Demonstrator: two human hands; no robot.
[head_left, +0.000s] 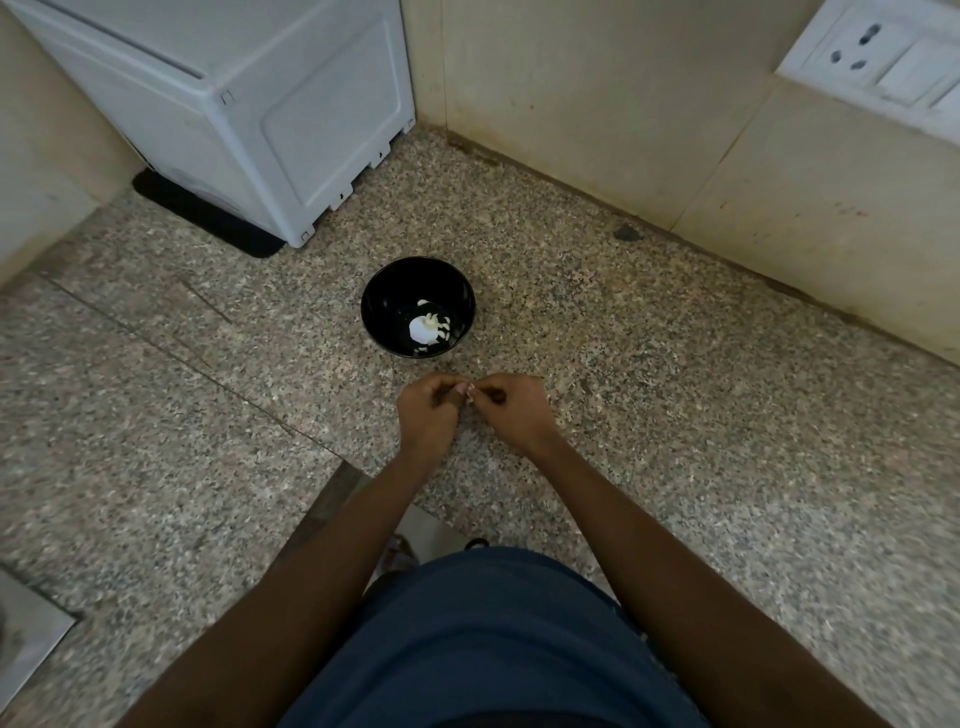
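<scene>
A black bowl (418, 306) stands on the speckled granite counter (675, 415). Inside it lie several small white pieces (428, 328), which look like peeled garlic cloves. Just in front of the bowl my left hand (427, 410) and my right hand (511, 408) meet over the counter. Both have curled fingers and together pinch a small pale piece (464, 389) between their fingertips. Most of that piece is hidden by the fingers.
A white appliance (249, 104) on a black mat (208, 213) stands at the back left. Beige tiled walls close the corner, with a white socket plate (883, 57) at the upper right. A steel sink edge (26, 639) shows at the lower left.
</scene>
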